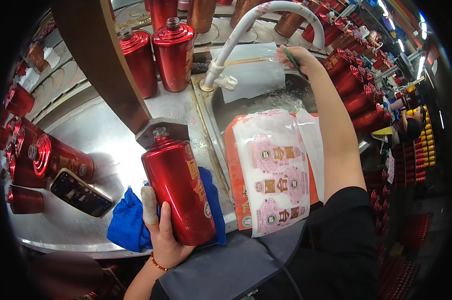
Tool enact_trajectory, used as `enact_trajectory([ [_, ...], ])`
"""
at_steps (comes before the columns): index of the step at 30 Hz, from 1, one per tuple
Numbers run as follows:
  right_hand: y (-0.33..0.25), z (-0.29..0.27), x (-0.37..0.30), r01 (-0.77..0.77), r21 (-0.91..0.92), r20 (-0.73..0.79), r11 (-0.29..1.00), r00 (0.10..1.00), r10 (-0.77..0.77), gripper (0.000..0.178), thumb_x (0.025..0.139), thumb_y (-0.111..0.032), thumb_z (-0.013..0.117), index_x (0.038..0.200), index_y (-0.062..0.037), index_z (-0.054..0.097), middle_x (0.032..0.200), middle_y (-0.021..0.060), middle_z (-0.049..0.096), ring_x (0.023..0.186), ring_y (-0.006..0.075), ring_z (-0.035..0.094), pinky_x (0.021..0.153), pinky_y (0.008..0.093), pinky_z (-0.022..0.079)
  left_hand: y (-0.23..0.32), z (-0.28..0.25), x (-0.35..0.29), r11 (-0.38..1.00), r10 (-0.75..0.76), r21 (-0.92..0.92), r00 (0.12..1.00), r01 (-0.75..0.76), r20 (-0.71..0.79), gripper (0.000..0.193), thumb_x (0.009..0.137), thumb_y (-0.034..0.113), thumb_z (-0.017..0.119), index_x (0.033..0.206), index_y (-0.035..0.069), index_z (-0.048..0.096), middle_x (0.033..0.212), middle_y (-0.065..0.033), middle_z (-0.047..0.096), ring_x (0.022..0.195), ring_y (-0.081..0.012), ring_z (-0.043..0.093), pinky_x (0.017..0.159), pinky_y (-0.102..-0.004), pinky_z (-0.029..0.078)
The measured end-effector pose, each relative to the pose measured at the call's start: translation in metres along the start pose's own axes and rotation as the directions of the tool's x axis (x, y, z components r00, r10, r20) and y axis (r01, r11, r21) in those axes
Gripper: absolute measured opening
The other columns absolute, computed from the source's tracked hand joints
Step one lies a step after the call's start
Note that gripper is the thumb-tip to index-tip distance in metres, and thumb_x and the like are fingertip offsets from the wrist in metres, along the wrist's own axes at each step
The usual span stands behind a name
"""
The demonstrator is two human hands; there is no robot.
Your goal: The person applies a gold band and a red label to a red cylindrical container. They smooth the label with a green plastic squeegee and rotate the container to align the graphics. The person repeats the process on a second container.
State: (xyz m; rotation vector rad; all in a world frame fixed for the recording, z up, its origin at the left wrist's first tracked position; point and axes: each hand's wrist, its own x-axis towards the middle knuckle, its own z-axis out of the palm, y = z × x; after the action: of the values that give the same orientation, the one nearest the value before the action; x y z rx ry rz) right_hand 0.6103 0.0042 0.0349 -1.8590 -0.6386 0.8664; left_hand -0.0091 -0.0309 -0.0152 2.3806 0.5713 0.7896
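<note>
My left hand (167,242), with a beige finger cover on one finger and a beaded bracelet at the wrist, grips a glossy red glass bottle (173,185). The bottle leans slightly, its clear threaded neck up, with gold lettering down its right side. A blue cloth (128,220) is bunched beneath and beside it. Stretched out to the far right, my right hand (297,59) is closed around a thin green tool (291,57) whose kind is unclear. Its fingertips are at the edge of a wet, clear-white sheet (253,82) over the sink.
The water-filled sink (281,100) has a white curved faucet (236,37) on its left. Printed decal sheets (276,175) lie across its near side. A phone (81,192) leans by red bottles (63,157) on the metal counter. A brown post (101,60) rises beside more bottles (173,55).
</note>
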Motion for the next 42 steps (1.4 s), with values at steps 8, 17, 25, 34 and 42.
enact_trajectory([
  [8,0.117,-0.06,0.002,-0.381,-0.347,-0.443,0.857,0.872,0.208,0.033,0.105,-0.028,0.058,0.087,-0.0012,0.068,0.069,0.0096,0.066,0.053,0.0191,0.059,0.044,0.0328,0.043,-0.004,0.006,0.0,0.998,0.012,-0.056,1.0,-0.011,0.014,0.121,0.07,0.019,0.093,0.162,0.004,0.016,0.167,-0.0305,0.004,0.155,-0.0475,0.015,0.123,-0.0504,0.022],
  [17,0.026,-0.019,0.026,0.089,-0.256,-0.209,0.963,0.967,-0.145,0.032,0.098,-0.034,0.07,0.091,-0.0031,0.075,0.071,0.0007,0.064,0.055,0.0098,0.053,0.046,0.0273,0.039,0.0,0.005,0.002,0.999,0.014,-0.031,0.999,-0.015,-0.038,0.117,0.07,0.019,0.093,0.161,0.007,0.02,0.167,-0.0316,0.006,0.155,-0.0476,0.014,0.122,-0.0502,0.023],
  [25,0.04,-0.011,0.05,0.046,-0.442,-0.18,0.896,0.974,-0.139,0.027,0.087,-0.027,0.082,0.091,-0.001,0.078,0.076,-0.0002,0.069,0.058,0.0109,0.056,0.057,0.0296,0.046,-0.004,0.004,-0.008,0.999,-0.045,-0.014,0.999,0.045,0.0,0.114,0.07,0.026,0.093,0.16,0.01,0.025,0.165,-0.0333,0.01,0.153,-0.0501,0.018,0.119,-0.0518,0.029],
  [34,0.032,-0.014,0.055,0.07,-0.831,-0.151,0.552,0.926,-0.346,0.037,0.086,-0.038,0.079,0.087,-0.0004,0.078,0.07,0.0114,0.069,0.06,0.0188,0.064,0.064,0.0357,0.051,-0.006,0.007,-0.006,0.999,-0.02,-0.029,1.0,0.019,-0.018,0.111,0.071,0.028,0.091,0.159,0.009,0.026,0.165,-0.0334,0.011,0.152,-0.0509,0.02,0.119,-0.0529,0.028],
  [42,-0.005,0.035,0.009,-0.108,-0.994,-0.086,-0.001,0.798,-0.596,0.028,0.093,-0.029,0.065,0.09,-0.0038,0.077,0.089,0.0212,0.074,0.09,0.0401,0.072,0.083,0.0494,0.057,-0.005,0.002,-0.004,1.0,-0.015,0.011,0.999,0.014,0.047,0.12,0.071,0.025,0.093,0.161,0.004,0.017,0.164,-0.0306,0.012,0.152,-0.0484,0.021,0.122,-0.0519,0.025],
])
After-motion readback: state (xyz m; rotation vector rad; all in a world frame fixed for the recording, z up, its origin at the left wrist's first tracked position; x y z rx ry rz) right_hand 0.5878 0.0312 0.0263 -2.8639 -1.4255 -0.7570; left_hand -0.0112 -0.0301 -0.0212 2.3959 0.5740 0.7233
